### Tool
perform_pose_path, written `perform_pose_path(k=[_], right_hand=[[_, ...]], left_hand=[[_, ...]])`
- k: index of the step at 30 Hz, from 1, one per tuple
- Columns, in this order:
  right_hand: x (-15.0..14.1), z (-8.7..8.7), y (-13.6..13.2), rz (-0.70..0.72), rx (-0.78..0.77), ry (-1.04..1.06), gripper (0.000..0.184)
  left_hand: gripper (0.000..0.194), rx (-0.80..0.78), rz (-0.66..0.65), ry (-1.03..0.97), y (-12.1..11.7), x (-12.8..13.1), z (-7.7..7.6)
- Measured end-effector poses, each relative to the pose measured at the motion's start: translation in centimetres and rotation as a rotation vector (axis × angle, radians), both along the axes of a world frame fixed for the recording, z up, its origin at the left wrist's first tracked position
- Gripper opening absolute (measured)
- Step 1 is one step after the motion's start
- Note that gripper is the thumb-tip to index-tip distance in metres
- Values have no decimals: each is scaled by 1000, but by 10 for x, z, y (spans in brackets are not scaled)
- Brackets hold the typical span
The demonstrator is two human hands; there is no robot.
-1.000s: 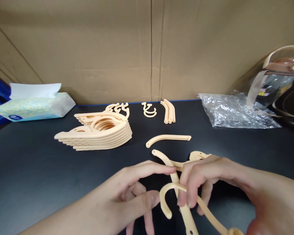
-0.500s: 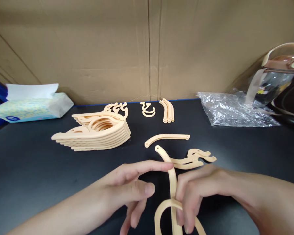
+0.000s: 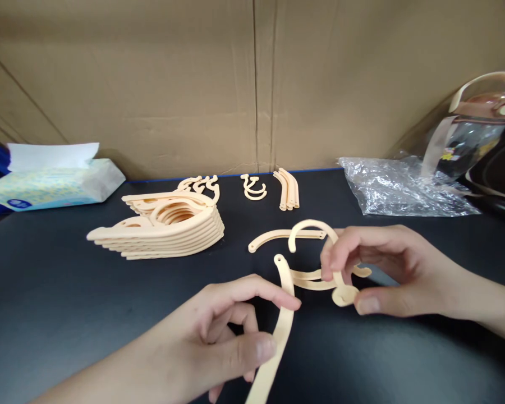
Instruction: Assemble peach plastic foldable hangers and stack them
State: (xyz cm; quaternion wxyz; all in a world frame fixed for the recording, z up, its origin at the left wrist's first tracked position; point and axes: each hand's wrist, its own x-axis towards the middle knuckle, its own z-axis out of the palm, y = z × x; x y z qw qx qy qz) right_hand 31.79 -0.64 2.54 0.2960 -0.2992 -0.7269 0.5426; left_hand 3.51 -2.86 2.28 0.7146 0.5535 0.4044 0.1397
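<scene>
My left hand (image 3: pixel 239 336) is closed around a long, curved cream plastic strip (image 3: pixel 284 322), a hanger bar with a hole at its upper end. The bar's lower end runs out of the picture. In my right hand (image 3: pixel 382 272) is a cream hanger hook (image 3: pixel 315 224), pinched near its round base, with the curve turned up and to the left. Behind the hook lies a loose curved bar (image 3: pixel 273 235) on the table. Two wavy hanger arms (image 3: pixel 311 280) lie partly hidden behind my right hand and the hook.
A stack of cream hanger pieces (image 3: pixel 164 241) stands at the left. Farther back are loose hooks (image 3: pixel 256 195) and a bundle of curved bars (image 3: pixel 289 191). A tissue pack (image 3: pixel 59 182) sits far left; a clear plastic bag (image 3: pixel 404 191) and a bottle (image 3: pixel 471 140) are at the right.
My right hand has risen from the front edge and now holds the hook up, away from the bar. My left hand has closed on the bar, which now slants down to the left.
</scene>
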Motion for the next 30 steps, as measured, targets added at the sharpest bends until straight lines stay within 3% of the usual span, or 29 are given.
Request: perform_pose_path(k=[4, 9, 13, 18, 22, 30], right_hand=[[-2, -5, 5, -127, 77, -46, 26], [-7, -6, 8, -253, 112, -69, 24], [-6, -8, 13, -326, 108, -93, 18], [-3, -14, 17, -287, 110, -87, 25], [-2, -15, 15, -238, 100, -95, 30], [-6, -6, 10, -280, 50, -96, 18]], left_hand=[[16, 206, 61, 116, -4, 6, 2], [20, 400, 114, 158, -1, 8, -7], [8, 800, 40, 245, 2, 1, -16], [21, 1194, -82, 268, 6, -7, -24], [26, 1303, -104, 286, 6, -8, -21], [25, 1307, -162, 355, 5, -6, -14]])
